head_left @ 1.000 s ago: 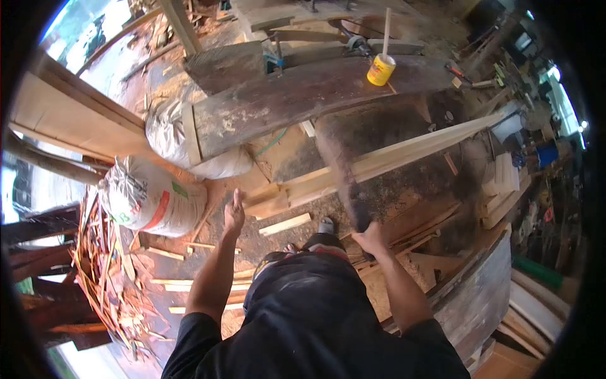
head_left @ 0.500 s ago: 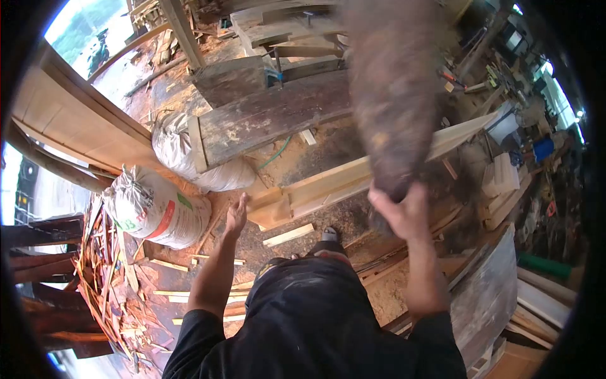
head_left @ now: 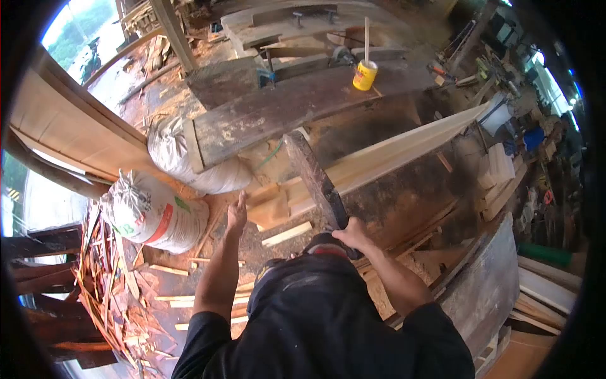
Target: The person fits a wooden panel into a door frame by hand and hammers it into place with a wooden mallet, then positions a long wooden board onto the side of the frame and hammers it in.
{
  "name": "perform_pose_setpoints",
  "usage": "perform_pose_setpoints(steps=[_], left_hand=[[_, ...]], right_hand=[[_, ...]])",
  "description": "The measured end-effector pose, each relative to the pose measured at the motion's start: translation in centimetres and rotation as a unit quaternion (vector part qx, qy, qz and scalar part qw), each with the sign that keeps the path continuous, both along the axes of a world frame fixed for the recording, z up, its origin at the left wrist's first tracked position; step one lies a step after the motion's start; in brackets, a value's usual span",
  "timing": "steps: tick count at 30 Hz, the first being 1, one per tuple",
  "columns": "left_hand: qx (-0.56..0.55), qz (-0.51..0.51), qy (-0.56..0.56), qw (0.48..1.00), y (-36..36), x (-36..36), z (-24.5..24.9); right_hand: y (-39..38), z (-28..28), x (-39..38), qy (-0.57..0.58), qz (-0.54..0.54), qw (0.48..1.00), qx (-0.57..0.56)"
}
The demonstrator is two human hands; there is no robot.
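Note:
In my right hand (head_left: pixel 353 237) I grip a thick, rough wooden block (head_left: pixel 310 174) by its darker near end. The block slants up and to the left, and its length overlaps a long pale wooden plank (head_left: pixel 385 151). Stretched out beside the plank's near left end is my left hand (head_left: pixel 237 215), palm turned toward the wood and fingers extended. A shorter pale piece of wood (head_left: pixel 268 203) sits at that same end of the plank. Below it, on the floor, lies a loose pale offcut (head_left: pixel 287 234).
Two stuffed white sacks, the nearer one (head_left: pixel 161 211) printed, stand at the left. A wide dark board (head_left: pixel 252 120) crosses behind the plank, carrying a yellow can (head_left: pixel 365 76) with a stick in it. Wood scraps (head_left: pixel 110 284) pile up lower left; a grey slab (head_left: pixel 483 278) leans at right.
The raised block has swung down and left over the plank, uncovering the yellow can. My right hand has come lower and inward with it. My left hand stays by the plank's end.

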State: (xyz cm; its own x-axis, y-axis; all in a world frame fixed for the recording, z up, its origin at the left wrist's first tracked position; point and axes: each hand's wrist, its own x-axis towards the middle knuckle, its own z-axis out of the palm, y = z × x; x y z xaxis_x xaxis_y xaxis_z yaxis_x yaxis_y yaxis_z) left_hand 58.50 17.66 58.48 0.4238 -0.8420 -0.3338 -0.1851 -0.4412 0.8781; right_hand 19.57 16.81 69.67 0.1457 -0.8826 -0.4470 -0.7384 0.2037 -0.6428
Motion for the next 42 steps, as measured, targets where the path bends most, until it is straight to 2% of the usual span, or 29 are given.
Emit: perform_pose_setpoints(steps=[4, 6, 7, 9, 11, 12, 14, 16, 17, 18, 19, 22, 25, 28, 30, 32, 33, 34, 35, 36, 37, 39, 40, 42], left_hand=[[0.008, 0.002, 0.004, 1.0, -1.2, 0.0, 1.2], [-0.004, -0.003, 0.005, 1.0, -1.5, 1.0, -1.1], [-0.008, -0.007, 0.004, 1.0, -1.8, 1.3, -2.0], [-0.001, -0.011, 0.0, 1.0, -1.6, 0.8, -0.1], [0.009, -0.011, 0.005, 1.0, -1.4, 0.2, 1.3], [0.013, -0.009, 0.013, 1.0, -1.4, 0.1, 1.6], [0.01, -0.005, 0.02, 1.0, -1.6, -0.1, 1.7], [0.004, -0.007, 0.017, 1.0, -1.4, -0.2, 1.7], [-0.001, -0.014, 0.01, 1.0, -1.2, -0.2, 1.9], [0.005, -0.013, 0.017, 1.0, -1.2, -0.3, 2.2], [-0.001, -0.016, 0.012, 1.0, -0.9, -0.1, 1.6], [-0.024, -0.028, -0.016, 0.999, -2.2, 0.6, 0.7], [-0.023, -0.042, -0.064, 0.997, -1.8, 0.5, 1.6], [-0.033, -0.056, -0.096, 0.993, -1.8, 0.1, 1.9], [-0.032, -0.05, -0.081, 0.995, -1.9, -0.2, 2.3], [-0.029, -0.052, -0.094, 0.994, -2.1, 0.2, 1.0], [-0.025, -0.053, -0.1, 0.993, -2.0, 0.6, 0.5], [-0.034, -0.049, -0.088, 0.994, -1.9, 0.5, 0.5], [-0.028, -0.046, -0.084, 0.995, -1.9, 0.3, 0.7], [-0.021, -0.042, -0.079, 0.996, -1.8, 0.2, 1.0], [-0.015, -0.039, -0.074, 0.996, -1.7, 0.0, 1.4], [0.002, -0.035, -0.076, 0.997, -1.4, -0.4, 2.3], [0.006, -0.031, -0.072, 0.997, -1.5, -0.5, 2.8], [-0.002, -0.014, -0.067, 0.998, -1.4, -0.6, 2.5]], right_hand=[[-0.9, 6.6, -0.3, -0.054, -0.012, 0.996, -0.075], [-2.0, 11.9, -0.3, -0.108, -0.025, 0.983, -0.146], [-2.4, 14.9, -0.2, -0.137, -0.037, 0.97, -0.195], [-3.3, 20.3, 0.5, -0.165, -0.069, 0.934, -0.311], [-5.4, 20.9, 0.3, -0.252, -0.112, 0.903, -0.329], [-5.7, 21.8, 0.8, -0.244, -0.101, 0.887, -0.38], [-5.9, 16.2, 0.3, -0.158, -0.091, 0.847, -0.499], [-4.2, 8.5, -0.8, -0.104, -0.112, 0.895, -0.419], [-3.8, 4.4, -2.0, -0.074, -0.118, 0.952, -0.271], [-3.5, 0.4, -3.3, -0.019, -0.105, 0.987, -0.118], [-3.9, -2.7, -4.6, 0.054, -0.062, 0.996, 0.04], [-4.2, -4.3, -4.2, 0.097, -0.067, 0.993, -0.017], [-4.0, -5.4, -5.1, -0.01, -0.066, 0.998, -0.008], [-3.4, 1.2, -4.8, -0.048, -0.072, 0.995, -0.044], [-2.9, 9.8, -3.7, -0.071, -0.069, 0.985, -0.139], [-3.8, 14.8, -3.8, -0.15, -0.047, 0.967, -0.202], [-3.3, 20.1, -2.7, -0.167, -0.051, 0.961, -0.214], [-3.8, 21.3, -2.2, -0.251, -0.051, 0.912, -0.319], [-4.2, 24.0, -1.7, -0.3, -0.027, 0.896, -0.326], [-4.8, 26.0, -0.1, -0.336, -0.013, 0.852, -0.401], [-5.5, 27.1, 1.0, -0.303, -0.008, 0.848, -0.436], [-6.2, 25.3, 3.0, -0.265, 0.026, 0.823, -0.502], [-5.7, 21.1, 3.0, -0.23, 0.029, 0.824, -0.518], [-2.7, 6.0, 1.2, -0.149, 0.041, 0.918, -0.365]])
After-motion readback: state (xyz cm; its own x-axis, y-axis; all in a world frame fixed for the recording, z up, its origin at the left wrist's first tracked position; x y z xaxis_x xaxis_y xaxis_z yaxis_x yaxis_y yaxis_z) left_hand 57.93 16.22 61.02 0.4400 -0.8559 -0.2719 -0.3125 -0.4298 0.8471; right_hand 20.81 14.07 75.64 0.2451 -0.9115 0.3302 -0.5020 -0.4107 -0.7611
